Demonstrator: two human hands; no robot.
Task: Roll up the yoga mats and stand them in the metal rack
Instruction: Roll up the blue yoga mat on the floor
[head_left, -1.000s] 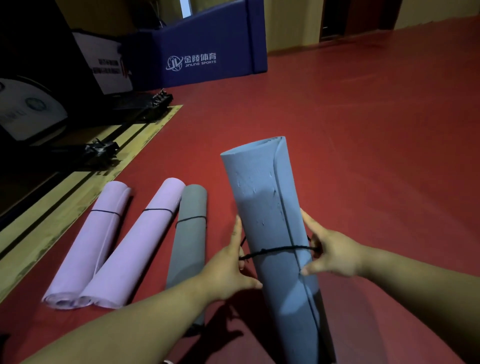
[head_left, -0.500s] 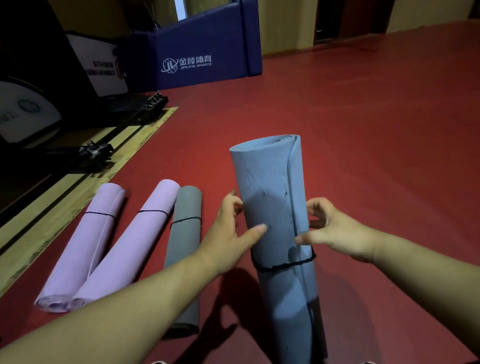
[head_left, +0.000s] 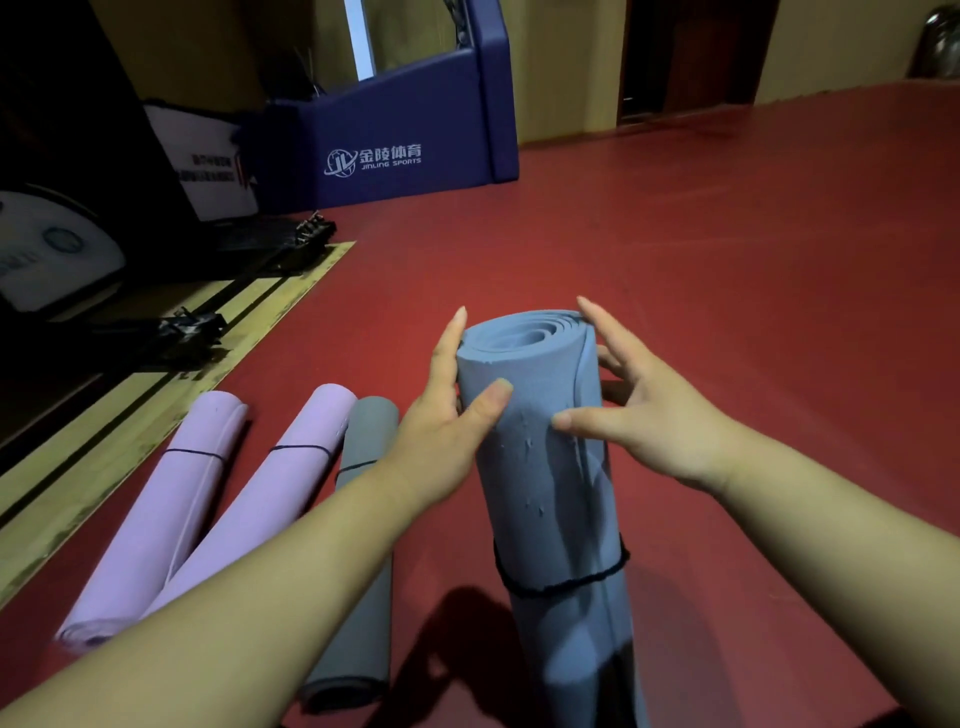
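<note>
The blue mat (head_left: 545, 467) stands on end on the red floor (head_left: 727, 260), just right of the middle of the frame, rolled and tied low down by a black band (head_left: 561, 587). The hands are apart, 1 on each side of the roll near its top. The left hand (head_left: 441, 431) clamps it between thumb in front and fingers behind. The right hand (head_left: 644, 415) lies spread against it, thumb and forefinger touching and holding only loosely.

The step looks like squaring up the tied roll before it is carried. The top coils sit loose and uneven, so pressing them inward and tapping the foot on the floor would tighten them. With only 1 band, set low, the top may spring open, so carry it gripped high.

At lower left a lilac mat (head_left: 171, 499), a second lilac mat (head_left: 270, 499) and a grey mat (head_left: 366, 436) lie banded, side by side. I cannot make out the rack.
</note>
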